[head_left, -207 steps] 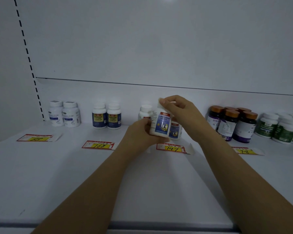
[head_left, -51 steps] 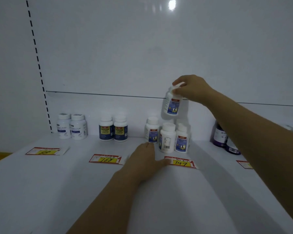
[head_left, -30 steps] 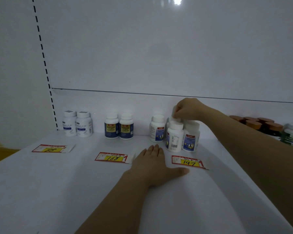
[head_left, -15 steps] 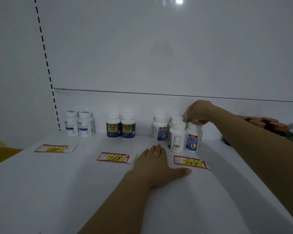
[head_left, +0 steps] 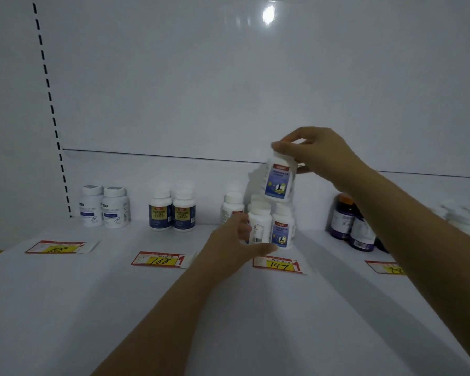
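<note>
My right hand (head_left: 318, 156) grips a white pill bottle with a blue label (head_left: 278, 180) by its cap and holds it in the air above a small group of the same bottles. In that group a bottle turned barcode-out (head_left: 261, 226) and one showing its blue label (head_left: 282, 229) stand in front, and another (head_left: 232, 207) stands behind at the left. My left hand (head_left: 228, 248) hovers just off the white shelf (head_left: 147, 308), its fingers against the left side of the barcode bottle and its thumb stretched out below it; it is blurred.
A "147" price tag (head_left: 278, 264) lies before the group. Left along the back wall stand two navy-labelled bottles (head_left: 171, 213) and two white bottles (head_left: 103, 207), with tags "168" (head_left: 160, 259) and "88" (head_left: 56, 246). Dark purple bottles (head_left: 350, 226) stand at the right.
My right hand has lifted a blue-label bottle up from the group. My left hand has risen from lying flat on the shelf and moved to the barcode bottle.
</note>
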### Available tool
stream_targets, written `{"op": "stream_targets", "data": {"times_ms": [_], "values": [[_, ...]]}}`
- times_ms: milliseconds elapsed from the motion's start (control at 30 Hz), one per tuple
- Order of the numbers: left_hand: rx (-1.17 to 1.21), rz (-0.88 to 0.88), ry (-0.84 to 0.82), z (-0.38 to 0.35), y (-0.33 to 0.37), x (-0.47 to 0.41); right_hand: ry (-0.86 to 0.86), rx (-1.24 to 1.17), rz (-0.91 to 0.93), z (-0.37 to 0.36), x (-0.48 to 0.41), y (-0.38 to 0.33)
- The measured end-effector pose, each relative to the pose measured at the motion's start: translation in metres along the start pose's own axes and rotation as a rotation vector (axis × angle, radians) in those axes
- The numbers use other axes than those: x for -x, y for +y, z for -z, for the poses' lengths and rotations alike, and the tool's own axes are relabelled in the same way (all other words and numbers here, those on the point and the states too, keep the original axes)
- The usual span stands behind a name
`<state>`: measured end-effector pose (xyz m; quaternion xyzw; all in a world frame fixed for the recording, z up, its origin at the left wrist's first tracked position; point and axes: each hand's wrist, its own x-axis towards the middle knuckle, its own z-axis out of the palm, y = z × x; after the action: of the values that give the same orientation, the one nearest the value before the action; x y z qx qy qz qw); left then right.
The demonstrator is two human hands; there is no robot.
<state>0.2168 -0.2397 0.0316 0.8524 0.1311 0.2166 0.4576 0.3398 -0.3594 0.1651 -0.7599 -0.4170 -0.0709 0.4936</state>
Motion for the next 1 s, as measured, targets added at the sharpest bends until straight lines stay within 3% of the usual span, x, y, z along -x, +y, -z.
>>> {"op": "stream_targets", "data": {"times_ms": [100, 433, 800, 900, 1000], "values": [[0.103, 0.026, -0.019, 0.001, 0.001, -0.002, -0.059, -0.043, -0.018, -0.016, 0.023, 0.008], [0.070, -0.031, -0.044, 0.001, -0.001, 0.000, -0.158, -0.260, -0.060, -0.051, 0.051, 0.051], [0.077, -0.015, -0.053, 0.000, 0.000, 0.001, -0.145, -0.304, -0.062, -0.051, 0.054, 0.053], [0.100, 0.011, -0.096, 0.001, 0.003, 0.001, -0.089, -0.265, -0.089, -0.048, 0.051, 0.054], [0.196, 0.080, -0.192, 0.002, 0.004, 0.001, -0.126, -0.420, -0.127, -0.043, 0.049, 0.057]]}}
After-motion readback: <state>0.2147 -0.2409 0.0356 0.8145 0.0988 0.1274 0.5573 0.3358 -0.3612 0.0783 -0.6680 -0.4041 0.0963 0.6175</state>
